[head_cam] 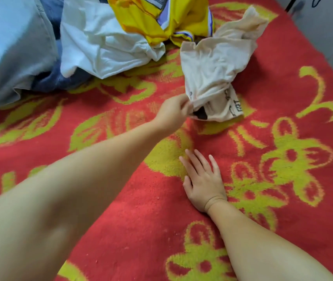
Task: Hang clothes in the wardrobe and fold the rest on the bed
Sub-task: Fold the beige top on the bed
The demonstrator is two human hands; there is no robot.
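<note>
Cream cloth, a crumpled shirt (214,72) with dark print near its hem, lies on the bed's red blanket (121,220), which is patterned with yellow-green flowers. The left hand (172,113) reaches out on a straight arm and pinches the near edge of the shirt between thumb and fingertips. The right hand (202,181) lies flat on the blanket nearer the camera, palm down, fingers straight and slightly spread, holding nothing; it is apart from the shirt.

Behind the shirt sits a heap of other clothes. A yellow garment (161,19) with pale purple trim touches the shirt's far end. A white garment (104,41) lies just left of it, and a light blue one (15,49) lies farther left over a dark blue piece (60,81). A grey surface (327,33) shows past the bed's edge at upper right.
</note>
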